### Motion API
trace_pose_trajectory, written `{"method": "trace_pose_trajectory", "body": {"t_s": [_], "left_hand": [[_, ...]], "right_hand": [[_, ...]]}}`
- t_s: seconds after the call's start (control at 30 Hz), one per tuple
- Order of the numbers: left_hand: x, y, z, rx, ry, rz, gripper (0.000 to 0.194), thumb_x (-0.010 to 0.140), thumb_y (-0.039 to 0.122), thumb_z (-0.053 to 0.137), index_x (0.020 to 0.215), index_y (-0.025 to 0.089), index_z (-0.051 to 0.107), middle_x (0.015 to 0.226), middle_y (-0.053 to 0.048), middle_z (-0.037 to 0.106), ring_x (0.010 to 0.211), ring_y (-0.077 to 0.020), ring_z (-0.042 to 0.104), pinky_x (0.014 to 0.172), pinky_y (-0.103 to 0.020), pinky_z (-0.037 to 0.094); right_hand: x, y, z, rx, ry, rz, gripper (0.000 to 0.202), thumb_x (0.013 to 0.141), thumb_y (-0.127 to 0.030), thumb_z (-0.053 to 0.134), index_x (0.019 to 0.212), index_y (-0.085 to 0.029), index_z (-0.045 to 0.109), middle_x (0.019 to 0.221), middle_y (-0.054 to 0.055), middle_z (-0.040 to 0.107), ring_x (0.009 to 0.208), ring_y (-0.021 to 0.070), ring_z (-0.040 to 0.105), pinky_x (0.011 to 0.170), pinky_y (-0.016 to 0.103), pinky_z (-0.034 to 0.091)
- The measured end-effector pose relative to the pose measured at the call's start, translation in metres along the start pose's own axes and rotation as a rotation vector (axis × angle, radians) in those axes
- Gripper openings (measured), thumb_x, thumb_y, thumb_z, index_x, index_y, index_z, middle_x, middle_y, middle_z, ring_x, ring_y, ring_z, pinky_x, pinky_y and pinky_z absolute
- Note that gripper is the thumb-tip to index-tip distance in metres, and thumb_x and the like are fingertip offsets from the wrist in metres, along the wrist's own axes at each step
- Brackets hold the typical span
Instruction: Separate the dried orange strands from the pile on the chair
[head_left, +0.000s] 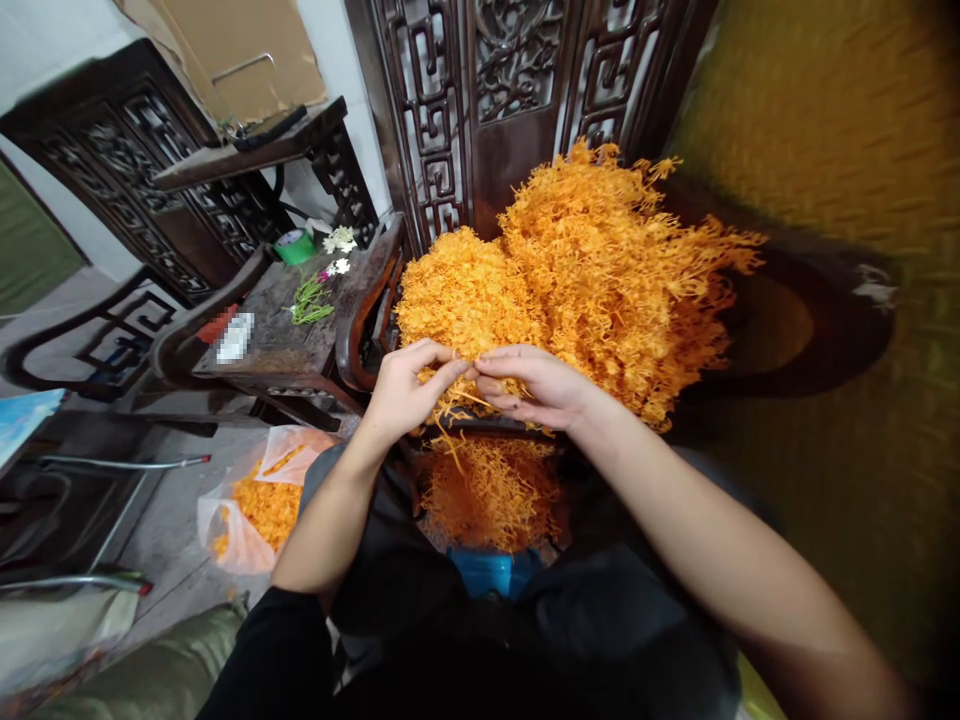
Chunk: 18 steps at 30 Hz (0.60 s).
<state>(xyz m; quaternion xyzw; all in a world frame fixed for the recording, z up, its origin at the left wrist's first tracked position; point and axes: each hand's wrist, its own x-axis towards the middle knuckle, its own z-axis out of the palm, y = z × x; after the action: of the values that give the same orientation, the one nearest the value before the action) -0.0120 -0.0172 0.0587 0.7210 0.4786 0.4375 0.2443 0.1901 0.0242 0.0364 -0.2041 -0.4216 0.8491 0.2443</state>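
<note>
A large heap of orange plastic sprigs (600, 270) lies on the dark carved wooden seat in front of me. My left hand (412, 385) and my right hand (532, 385) meet at the heap's near edge, fingertips almost touching. Thumb and forefinger of my left hand pinch a thin orange piece, and my right hand's fingers close on its other side. A thin orange stem (454, 445) hangs beneath them. More orange sprigs (491, 490) lie below my hands, above a blue container (495, 572) between my knees.
On the left, a small wooden table (262, 345) holds green tape (295, 246), green stems (310, 300) and white flowers (340, 240). A plastic bag (244, 535) with orange pieces stands on the floor. Metal legs of a folding item (120, 462) lie farther left.
</note>
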Motion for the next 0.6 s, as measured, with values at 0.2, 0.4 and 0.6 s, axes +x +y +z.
{"method": "trace_pose_trajectory", "body": {"t_s": [0.2, 0.4, 0.6], "left_hand": [[0.001, -0.007, 0.003, -0.088, 0.001, -0.032, 0.017, 0.089, 0.035, 0.074, 0.083, 0.02, 0.079, 0.094, -0.007, 0.074, 0.087, -0.0189, 0.066, 0.082, -0.031, 0.048], [0.003, -0.013, 0.002, -0.124, 0.024, -0.053, 0.018, 0.082, 0.035, 0.081, 0.085, 0.017, 0.078, 0.089, -0.005, 0.074, 0.083, -0.0156, 0.067, 0.079, -0.029, 0.051], [0.0, -0.009, 0.012, -0.21, -0.051, -0.182, 0.022, 0.083, 0.037, 0.08, 0.09, 0.016, 0.076, 0.087, -0.005, 0.077, 0.076, -0.016, 0.07, 0.072, -0.027, 0.054]], "right_hand": [[-0.006, -0.001, 0.001, -0.084, 0.055, -0.082, 0.027, 0.082, -0.037, 0.08, 0.082, -0.015, 0.065, 0.06, -0.005, 0.053, 0.043, 0.0047, 0.044, 0.032, 0.016, 0.027], [-0.007, 0.007, 0.001, -0.269, 0.205, -0.229, 0.036, 0.084, -0.047, 0.079, 0.096, -0.015, 0.068, 0.053, -0.007, 0.05, 0.04, 0.0054, 0.038, 0.036, 0.02, 0.025], [-0.013, 0.006, 0.004, -0.647, 0.279, -0.278, 0.04, 0.094, -0.057, 0.064, 0.096, -0.017, 0.071, 0.05, -0.007, 0.05, 0.039, 0.008, 0.04, 0.042, 0.022, 0.03]]}}
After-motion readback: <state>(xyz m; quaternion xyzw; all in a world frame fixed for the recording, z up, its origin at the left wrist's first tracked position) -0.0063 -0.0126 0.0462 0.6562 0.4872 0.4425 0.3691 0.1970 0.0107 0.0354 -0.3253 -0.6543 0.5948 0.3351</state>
